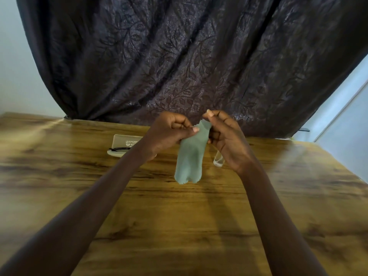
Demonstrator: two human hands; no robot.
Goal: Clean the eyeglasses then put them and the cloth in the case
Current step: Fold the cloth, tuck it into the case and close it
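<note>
Soft, dimmish indoor light, pale wall [338, 120] at right brightest, faint shadows on the wooden table [59, 166], dull sheen on the dark curtain [179, 56], wide-angle bending and smeared blur toward the edges

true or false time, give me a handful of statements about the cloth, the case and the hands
1. The left hand and the right hand both hold the cloth. True.
2. The cloth lies flat on the table. False: it hangs from the hands above the table.
3. The case on the table is open. True.
4. The curtain behind the table is white. False: it is dark with a leaf pattern.
</note>
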